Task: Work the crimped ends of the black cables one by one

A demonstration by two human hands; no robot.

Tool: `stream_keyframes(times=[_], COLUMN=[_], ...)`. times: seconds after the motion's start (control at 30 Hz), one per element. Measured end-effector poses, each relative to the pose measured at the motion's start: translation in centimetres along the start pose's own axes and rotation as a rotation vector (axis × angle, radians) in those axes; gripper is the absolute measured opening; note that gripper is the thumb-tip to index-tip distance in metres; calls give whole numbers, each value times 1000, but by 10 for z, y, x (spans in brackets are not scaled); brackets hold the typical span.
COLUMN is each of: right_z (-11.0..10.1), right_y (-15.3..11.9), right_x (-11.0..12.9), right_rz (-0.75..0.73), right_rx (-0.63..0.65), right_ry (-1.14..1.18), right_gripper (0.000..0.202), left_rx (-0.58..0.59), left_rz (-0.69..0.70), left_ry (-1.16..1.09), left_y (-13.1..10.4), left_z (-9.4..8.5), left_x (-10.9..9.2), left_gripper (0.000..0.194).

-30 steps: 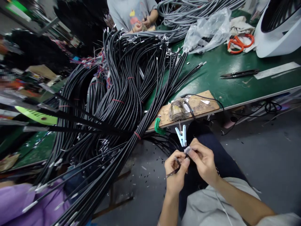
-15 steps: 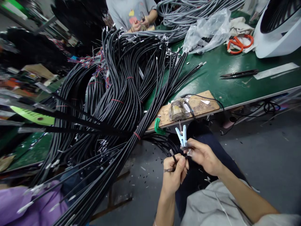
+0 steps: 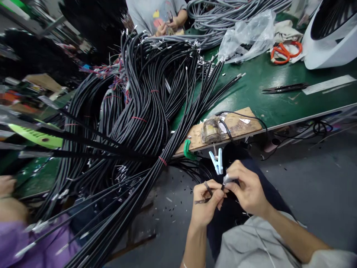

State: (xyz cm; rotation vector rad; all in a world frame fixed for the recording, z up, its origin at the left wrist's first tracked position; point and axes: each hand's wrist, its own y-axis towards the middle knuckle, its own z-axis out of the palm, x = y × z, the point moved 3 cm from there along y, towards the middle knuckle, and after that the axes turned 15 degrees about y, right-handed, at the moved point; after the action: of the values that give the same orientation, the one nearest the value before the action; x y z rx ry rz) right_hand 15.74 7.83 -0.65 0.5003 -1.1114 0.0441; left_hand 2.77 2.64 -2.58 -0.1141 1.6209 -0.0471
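Note:
In the lower middle of the head view, my left hand (image 3: 206, 201) is closed on the end of a black cable (image 3: 222, 187). A dark, two-armed tool (image 3: 206, 187) also shows between its fingers; its exact kind is unclear. Touching the cable's tip, my right hand (image 3: 248, 188) pinches a silvery grey piece (image 3: 229, 178), perhaps foil, at the cable end. Just above the hands, a light blue clothespin (image 3: 217, 162) hangs on the thin shaft of a small motor-like block (image 3: 211, 131). That block sits on a wooden board (image 3: 245, 121) at the table's edge.
Bundles of black cables (image 3: 147, 100) cover the left and middle. On the green table (image 3: 251, 85) lie snips (image 3: 286, 88), orange-handled scissors (image 3: 286, 53) and a plastic bag (image 3: 247, 39). A white fan (image 3: 329, 44) stands at right. Co-workers sit across the table and at left.
My right hand has moved from beside the clothespin's lower end slightly down and right, pinching the silvery piece at the cable end. A co-worker's arm has appeared at the left edge.

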Motion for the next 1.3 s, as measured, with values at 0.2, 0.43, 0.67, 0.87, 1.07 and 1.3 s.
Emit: stream_keyframes(times=[0.2, 0.43, 0.67, 0.87, 1.07, 1.3], right_z=[-11, -31, -26, -20, -10, -2], right_y=[15, 17, 12, 11, -1, 6], right_x=[-13, 12, 15, 11, -8, -28], right_rz=[708, 375, 70, -71, 120, 735], right_rx=[281, 40, 256, 264, 156, 141], right_ry=[410, -213, -160, -243, 172, 598], right_gripper=[40, 20, 23, 29, 11, 28], left_rx=[-160, -310, -164, -108, 3, -69], left_rz=[143, 182, 95, 46, 108, 261], left_ry=[194, 337, 308, 334, 371, 284], left_y=[2, -1, -3, -4, 0, 5], left_z=[-4, 0, -4, -3, -4, -10], left_x=[-20, -23, -21, -15, -23, -23], left_gripper=[16, 15, 20, 33, 42, 23])
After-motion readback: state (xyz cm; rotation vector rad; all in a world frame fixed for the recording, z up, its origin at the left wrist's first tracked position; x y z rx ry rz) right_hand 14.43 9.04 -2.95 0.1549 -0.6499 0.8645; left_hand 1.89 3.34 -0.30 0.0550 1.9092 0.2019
